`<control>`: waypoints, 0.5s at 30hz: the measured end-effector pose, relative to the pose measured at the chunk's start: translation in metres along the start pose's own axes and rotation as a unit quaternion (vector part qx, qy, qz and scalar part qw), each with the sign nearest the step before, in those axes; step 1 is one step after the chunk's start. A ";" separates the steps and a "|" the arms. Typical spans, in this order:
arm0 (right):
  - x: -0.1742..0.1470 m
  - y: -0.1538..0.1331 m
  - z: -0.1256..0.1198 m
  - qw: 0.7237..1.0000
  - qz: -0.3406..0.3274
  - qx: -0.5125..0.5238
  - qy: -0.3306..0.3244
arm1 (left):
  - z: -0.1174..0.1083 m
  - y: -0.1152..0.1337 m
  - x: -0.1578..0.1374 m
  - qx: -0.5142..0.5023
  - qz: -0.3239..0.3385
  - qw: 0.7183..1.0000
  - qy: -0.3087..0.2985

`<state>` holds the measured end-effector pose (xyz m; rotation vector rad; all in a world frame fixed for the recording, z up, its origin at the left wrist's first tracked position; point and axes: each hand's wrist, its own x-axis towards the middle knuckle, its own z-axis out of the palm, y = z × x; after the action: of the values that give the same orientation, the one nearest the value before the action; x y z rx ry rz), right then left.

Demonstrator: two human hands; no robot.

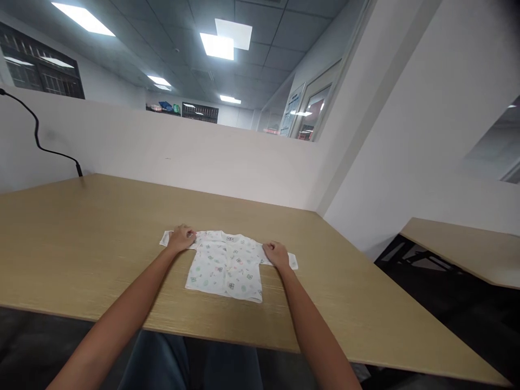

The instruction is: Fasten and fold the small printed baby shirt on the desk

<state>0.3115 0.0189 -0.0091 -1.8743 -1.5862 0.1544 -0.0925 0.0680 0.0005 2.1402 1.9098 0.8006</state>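
- Lying flat on the broad pale-brown wood-toned table (333,303), the small white long-sleeved cloth shirt with scattered printed figures (225,268) is spreading its sleeves left and right, its collar facing the far side and its hem the near side.
- The bare left hand (181,238) is resting on the shirt's left sleeve, with the cuff showing to the left of it; its fingers are curling, but I cannot tell whether they are pinching the cloth.
- The bare right hand (277,254) is touching the right sleeve, with that cuff showing to the right; its fingers are bending, and their grip is not showing clearly.
- The shirt's body is lying between the two hands, extending nearer than both.
- Beyond the table, a plain whitish partition wall (211,154) is standing.
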 end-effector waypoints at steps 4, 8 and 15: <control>0.000 0.002 0.000 1.000 -0.001 0.008 0.003 | 0.001 -0.002 0.000 0.002 0.008 1.000 0.007; 0.001 0.002 0.000 1.000 -0.003 0.013 -0.002 | 0.001 -0.001 0.001 0.004 0.006 1.000 0.004; 0.002 0.003 0.002 1.000 -0.009 0.013 0.002 | 0.000 -0.001 -0.002 -0.003 0.010 1.000 -0.004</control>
<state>0.3139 0.0218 -0.0118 -1.8399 -1.5902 0.1620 -0.0938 0.0661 -0.0007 2.1601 1.8825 0.8004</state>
